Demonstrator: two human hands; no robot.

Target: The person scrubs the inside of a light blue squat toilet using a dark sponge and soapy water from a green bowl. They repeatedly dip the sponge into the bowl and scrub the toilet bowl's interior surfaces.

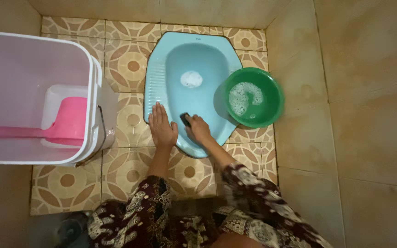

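The person crouches over a light blue squat toilet [194,98] set into a floor of patterned brown and cream tiles [127,64]. Their left hand [162,127] lies flat and spread open on the near left rim of the toilet, fingers pointing toward the far wall, holding nothing. The right hand [199,129] is curled around a small dark scrubbing pad [185,120], which presses against the inside of the pan near its front edge; only the pad's tip shows past the fingers. A patch of white foam [191,79] sits deeper in the pan.

Just to the right of the toilet, overlapping its rim, stands a round green basin [272,98] with soapy water in it. On the left stands a large white tub [95,96], and inside it rests a pink dipper [67,121] with its long handle pointing left. Both sleeves [249,188] are of a dark, patterned cloth.
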